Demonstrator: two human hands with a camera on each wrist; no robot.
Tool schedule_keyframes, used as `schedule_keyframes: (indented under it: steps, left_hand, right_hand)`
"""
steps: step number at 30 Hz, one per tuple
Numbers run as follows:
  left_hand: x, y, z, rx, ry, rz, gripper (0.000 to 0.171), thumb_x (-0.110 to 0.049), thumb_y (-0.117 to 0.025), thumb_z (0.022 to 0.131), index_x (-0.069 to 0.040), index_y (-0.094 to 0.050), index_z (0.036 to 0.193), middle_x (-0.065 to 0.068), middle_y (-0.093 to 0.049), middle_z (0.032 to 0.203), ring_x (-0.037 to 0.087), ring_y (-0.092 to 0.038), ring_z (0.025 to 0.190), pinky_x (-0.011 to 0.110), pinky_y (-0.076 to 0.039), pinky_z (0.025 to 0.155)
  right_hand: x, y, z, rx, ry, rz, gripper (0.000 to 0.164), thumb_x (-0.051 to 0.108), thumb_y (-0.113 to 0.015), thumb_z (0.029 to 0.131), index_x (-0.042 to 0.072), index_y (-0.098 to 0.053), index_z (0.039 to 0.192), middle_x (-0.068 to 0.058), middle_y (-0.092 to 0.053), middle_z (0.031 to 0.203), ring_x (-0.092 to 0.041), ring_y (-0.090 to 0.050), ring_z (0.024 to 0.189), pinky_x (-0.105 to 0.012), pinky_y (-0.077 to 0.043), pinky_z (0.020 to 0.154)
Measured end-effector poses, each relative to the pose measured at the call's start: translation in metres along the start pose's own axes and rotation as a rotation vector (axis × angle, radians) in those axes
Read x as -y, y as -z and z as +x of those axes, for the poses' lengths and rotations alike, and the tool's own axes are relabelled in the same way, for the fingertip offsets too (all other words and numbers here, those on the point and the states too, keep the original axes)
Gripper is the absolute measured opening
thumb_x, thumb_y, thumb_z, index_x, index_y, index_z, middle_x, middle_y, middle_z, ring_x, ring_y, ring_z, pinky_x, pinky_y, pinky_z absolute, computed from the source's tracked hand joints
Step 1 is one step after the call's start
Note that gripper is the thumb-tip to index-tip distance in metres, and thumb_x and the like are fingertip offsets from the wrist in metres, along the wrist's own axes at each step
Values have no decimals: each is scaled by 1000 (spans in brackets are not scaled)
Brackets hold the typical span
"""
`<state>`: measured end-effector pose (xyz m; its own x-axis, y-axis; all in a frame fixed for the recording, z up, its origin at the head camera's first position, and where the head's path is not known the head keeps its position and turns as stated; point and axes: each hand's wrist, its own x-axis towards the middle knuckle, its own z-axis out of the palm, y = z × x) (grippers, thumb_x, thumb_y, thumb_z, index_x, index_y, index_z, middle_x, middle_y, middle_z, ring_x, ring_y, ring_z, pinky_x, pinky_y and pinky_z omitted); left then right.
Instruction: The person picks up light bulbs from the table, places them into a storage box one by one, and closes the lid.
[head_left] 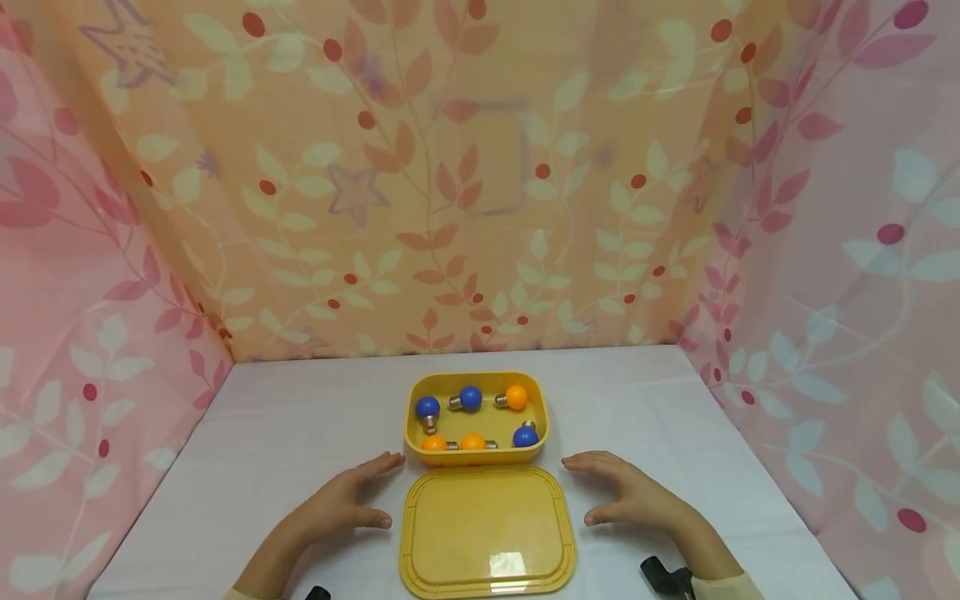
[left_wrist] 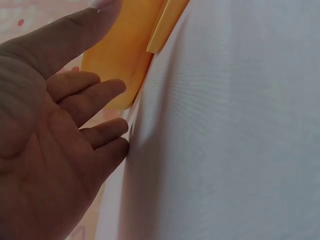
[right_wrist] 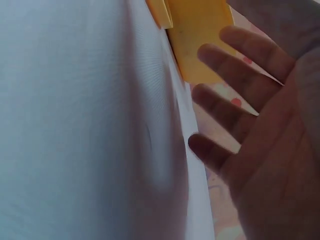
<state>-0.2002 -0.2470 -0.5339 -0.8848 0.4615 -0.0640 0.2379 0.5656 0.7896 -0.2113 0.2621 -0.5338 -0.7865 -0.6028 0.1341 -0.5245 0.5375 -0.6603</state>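
Note:
A yellow plastic box [head_left: 476,457] stands in the middle of the table in the head view. Inside it lie blue bulbs, one of them [head_left: 470,397] near the back wall, and orange bulbs, one [head_left: 517,397] at the back right, all with silver screw bases. Flat in front of the box is its yellow lid [head_left: 487,521]. My left hand [head_left: 341,504] hovers left of the lid, fingers spread and thumb apart, fingertips close to the box's front left corner. On the other side my right hand [head_left: 637,497] mirrors it, fingers relaxed. Neither hand holds anything.
White cloth [head_left: 300,417] covers the table. Floral curtains hang behind it [head_left: 450,250] and along the left [head_left: 90,333] and right [head_left: 840,333] sides. A black wrist-camera piece [head_left: 666,577] sits by the right wrist.

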Motion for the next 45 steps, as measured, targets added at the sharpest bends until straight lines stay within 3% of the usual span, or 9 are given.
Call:
schedule_keyframes:
  steps: [2,6,12,20,24,31,38,45]
  left_hand:
    - [0,-1,-1,36,-6,1,95,-40,-89,75,-23,-45,157,12,-34,165,43,-27,153,69,-20,119]
    - [0,-5,-3,93,1,10,97,-44,-89,74,-29,-43,158,18,-26,167,44,-22,154,70,-18,119]
    - [-2,-9,-6,106,8,57,103,-48,-90,68,-33,-42,158,21,-20,169,54,-13,152,77,-13,116]
    - [-10,-17,-3,139,-4,97,114,-48,-92,65,-23,-35,161,24,-13,169,65,-5,147,84,-10,111]
    - [-13,-20,-1,160,4,94,115,-51,-91,65,-24,-35,162,22,-13,169,65,-4,148,84,-9,110]
    - [-14,-20,-3,180,19,115,120,-52,-92,61,-28,-32,162,21,-11,170,64,-3,148,85,-9,110]
    - [-16,-23,-2,183,7,148,125,-56,-91,59,-27,-29,163,11,-17,171,60,-5,150,82,-9,112]
    - [-14,-22,-4,167,-25,170,123,-58,-88,60,-25,-30,163,11,-22,170,57,-8,151,81,-12,113]
  right_hand:
    - [0,-2,-4,27,-35,-8,80,47,-87,76,24,-58,147,4,-56,149,-24,-50,139,-38,-42,117]
    - [0,-8,-9,66,-83,-19,84,54,-85,74,30,-54,149,0,-51,155,-31,-44,144,-58,-38,116]
    - [0,-12,-4,78,-83,6,87,56,-86,72,32,-54,149,-3,-47,158,-37,-36,148,-74,-23,115]
    - [1,-15,2,88,-14,-29,92,57,-86,69,29,-54,150,-2,-52,156,-43,-33,149,-75,-11,116]
    - [2,-17,2,80,15,-29,94,55,-87,68,24,-54,150,1,-54,154,-44,-35,148,-74,-10,114]
    - [2,-20,4,99,-35,-45,97,60,-85,67,29,-51,152,13,-50,155,-40,-33,150,-75,-8,118]
    - [3,-22,5,104,-29,-44,99,61,-85,68,28,-49,154,12,-49,156,-40,-32,151,-75,-6,118]
    - [3,-25,7,87,-30,-58,99,62,-84,67,30,-49,153,13,-50,155,-40,-33,150,-76,-7,118]
